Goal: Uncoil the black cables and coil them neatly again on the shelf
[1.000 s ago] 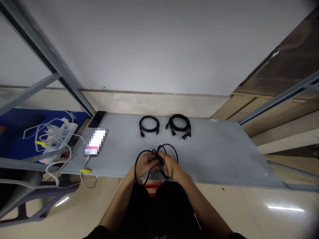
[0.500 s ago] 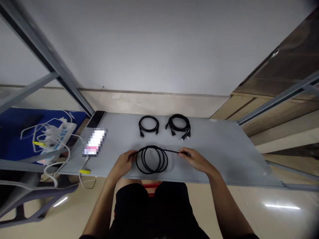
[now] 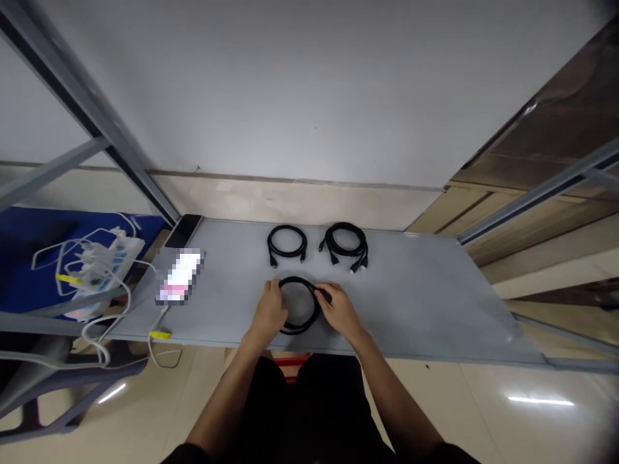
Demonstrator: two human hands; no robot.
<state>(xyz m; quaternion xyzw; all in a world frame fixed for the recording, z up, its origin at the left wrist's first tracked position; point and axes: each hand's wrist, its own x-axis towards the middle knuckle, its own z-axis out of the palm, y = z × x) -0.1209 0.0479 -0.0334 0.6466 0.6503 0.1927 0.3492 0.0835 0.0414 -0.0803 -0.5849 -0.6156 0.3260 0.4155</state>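
Note:
A coiled black cable (image 3: 296,332) lies near the front edge of the grey shelf (image 3: 411,303). At its left side my left hand (image 3: 271,312) is closed on the loops. My right hand (image 3: 337,309) pinches the coil's right side, with a dark cable end between thumb and fingers. Farther back are a small black cable coil (image 3: 287,253) and, to its right, a thicker bundle of black cables (image 3: 346,251) with several plugs pointing forward.
A lit phone (image 3: 181,277) with a white cord and a dark phone (image 3: 184,231) lie at the left. Beyond them, a power strip (image 3: 123,258) full of plugs sits on a blue surface. Metal posts (image 3: 140,174) frame the shelf, and a wall stands behind.
Both hands have moved inward, my left one to the right and my right one to the left. The stretched cable end is drawn in and the loops now lie in one tighter ring.

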